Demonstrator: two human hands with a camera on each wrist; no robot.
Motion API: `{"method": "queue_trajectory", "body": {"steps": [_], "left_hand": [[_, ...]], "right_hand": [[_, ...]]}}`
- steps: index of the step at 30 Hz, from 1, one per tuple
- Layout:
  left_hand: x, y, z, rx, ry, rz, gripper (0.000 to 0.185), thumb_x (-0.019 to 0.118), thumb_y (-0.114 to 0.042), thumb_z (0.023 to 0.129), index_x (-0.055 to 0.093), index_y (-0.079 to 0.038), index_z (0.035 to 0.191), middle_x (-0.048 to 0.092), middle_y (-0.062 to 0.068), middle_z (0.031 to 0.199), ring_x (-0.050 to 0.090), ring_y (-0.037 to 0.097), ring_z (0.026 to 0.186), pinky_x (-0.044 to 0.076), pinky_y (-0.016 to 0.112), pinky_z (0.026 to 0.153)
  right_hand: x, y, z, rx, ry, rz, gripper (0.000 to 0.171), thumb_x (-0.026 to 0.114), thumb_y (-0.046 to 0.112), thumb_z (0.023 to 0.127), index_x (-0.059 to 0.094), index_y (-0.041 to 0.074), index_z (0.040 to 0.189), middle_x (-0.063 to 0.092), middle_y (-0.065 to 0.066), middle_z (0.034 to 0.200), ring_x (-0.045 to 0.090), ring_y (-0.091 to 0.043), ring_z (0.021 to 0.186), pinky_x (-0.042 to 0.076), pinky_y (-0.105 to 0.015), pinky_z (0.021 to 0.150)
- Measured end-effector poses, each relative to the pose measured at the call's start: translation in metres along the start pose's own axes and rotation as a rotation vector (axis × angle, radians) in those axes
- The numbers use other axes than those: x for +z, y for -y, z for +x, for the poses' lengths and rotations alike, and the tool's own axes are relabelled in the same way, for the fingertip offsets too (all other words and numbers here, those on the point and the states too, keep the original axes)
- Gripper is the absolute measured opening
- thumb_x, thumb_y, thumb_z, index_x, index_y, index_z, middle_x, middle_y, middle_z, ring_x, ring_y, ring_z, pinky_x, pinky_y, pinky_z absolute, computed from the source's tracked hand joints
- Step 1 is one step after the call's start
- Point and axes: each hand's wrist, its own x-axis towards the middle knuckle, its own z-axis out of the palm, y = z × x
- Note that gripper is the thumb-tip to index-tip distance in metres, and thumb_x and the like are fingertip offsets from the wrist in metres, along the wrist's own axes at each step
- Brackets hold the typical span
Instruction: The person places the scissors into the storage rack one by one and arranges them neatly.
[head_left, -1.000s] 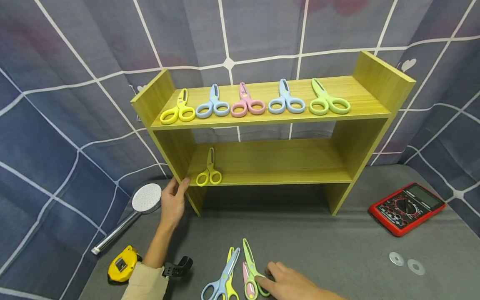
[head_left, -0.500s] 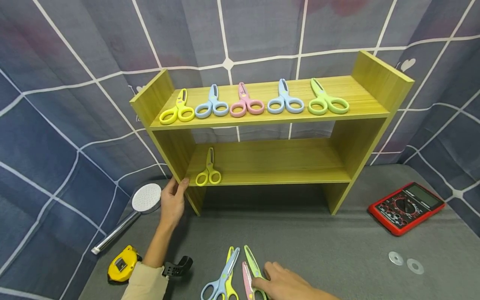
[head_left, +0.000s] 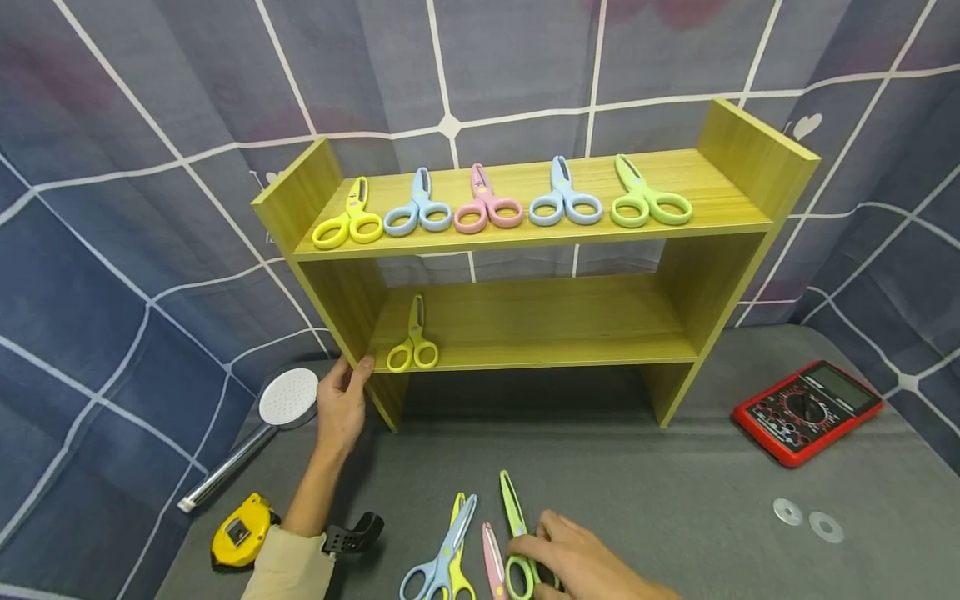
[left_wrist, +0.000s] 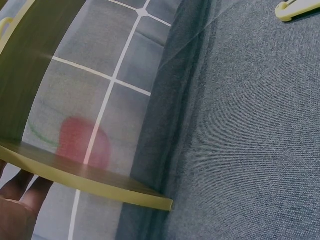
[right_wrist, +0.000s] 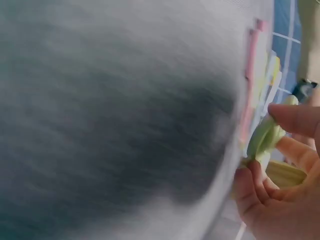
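Grey cloth table (head_left: 675, 500), blue grid curtain behind. Far left: shower head (head_left: 288, 397), yellow tape measure (head_left: 236, 540).

My left hand (head_left: 341, 404) grips the lower left corner of the wooden shelf (head_left: 750, 158), thumb on the front edge, fingers wrapped round the side panel. No change there over the last second.

Top board holds five scissors in a row; one yellow pair (head_left: 412, 345) sits at the left end of the lower board.

Bottom centre of the table: blue scissors (head_left: 438, 557) over another yellow pair, pink scissors (head_left: 492, 565) next, then the green scissors (head_left: 517, 542).

Change: my right hand (head_left: 577, 562) was only touching the green handles a second ago; now fingers and thumb are curled round the handle loops, and the pair has shifted slightly right, clear of the pink one. Reads as grasp made; can't tell if it's off the cloth yet.

Green pair's long axis runs roughly away from me, tip toward the shelf and tilted a bit left, handles nearest me.

Far right: red multimeter (head_left: 808, 411), two washers (head_left: 806, 518).
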Motion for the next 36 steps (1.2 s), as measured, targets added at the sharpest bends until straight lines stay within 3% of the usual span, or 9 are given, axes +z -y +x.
{"method": "queue_trajectory", "body": {"steps": [5,9,18,24,29,36], "left_hand": [[-0.001,0.001,0.0,0.001,-0.012,0.007,0.031,0.057,-0.008,0.101,0.062,0.008,0.127,0.068,-0.009,0.104,0.062,0.009,0.097,0.046,0.02,0.085],[-0.001,0.001,0.0,-0.005,-0.015,0.01,0.031,0.057,-0.008,0.1,0.062,0.008,0.126,0.068,-0.011,0.103,0.062,0.008,0.097,0.046,0.019,0.085],[0.001,0.0,0.0,-0.005,-0.018,0.003,0.031,0.057,-0.006,0.1,0.062,0.009,0.127,0.068,-0.011,0.104,0.062,0.007,0.098,0.046,0.019,0.086],[0.001,0.002,0.0,0.004,-0.038,-0.008,0.029,0.057,-0.004,0.099,0.063,0.01,0.124,0.068,-0.012,0.102,0.062,0.007,0.096,0.046,0.019,0.085],[0.001,0.002,0.0,0.011,-0.03,-0.008,0.029,0.057,-0.003,0.099,0.062,0.01,0.125,0.068,-0.014,0.102,0.062,0.007,0.096,0.046,0.019,0.085],[-0.001,0.001,-0.001,0.009,-0.034,0.009,0.029,0.057,-0.004,0.099,0.063,0.01,0.124,0.068,-0.014,0.099,0.062,0.007,0.093,0.047,0.019,0.082]], "right_hand": [[-0.02,0.02,0.021,-0.151,-0.354,-0.161,0.044,0.076,0.01,0.08,0.065,0.018,0.122,0.043,0.01,0.095,0.04,-0.003,0.082,0.037,-0.018,0.067],[-0.046,0.034,0.051,-0.115,-0.467,-0.207,0.047,0.076,0.008,0.078,0.066,0.016,0.123,0.045,0.007,0.094,0.041,-0.006,0.082,0.04,-0.024,0.069],[-0.101,0.046,0.115,0.049,-0.412,-0.261,0.044,0.069,0.007,0.085,0.064,0.013,0.129,0.049,-0.002,0.091,0.043,-0.017,0.079,0.039,-0.033,0.069],[-0.122,0.042,0.149,0.086,-0.334,-0.3,0.042,0.065,0.004,0.084,0.065,0.009,0.126,0.064,-0.008,0.096,0.055,-0.026,0.088,0.045,-0.041,0.077],[-0.128,0.036,0.161,0.129,-0.3,-0.254,0.041,0.061,0.001,0.085,0.066,0.008,0.125,0.064,-0.006,0.1,0.052,-0.022,0.086,0.045,-0.038,0.076],[-0.129,0.033,0.163,0.158,-0.319,-0.236,0.037,0.065,0.009,0.092,0.065,0.01,0.129,0.064,-0.007,0.11,0.056,-0.023,0.095,0.048,-0.042,0.08]]}}
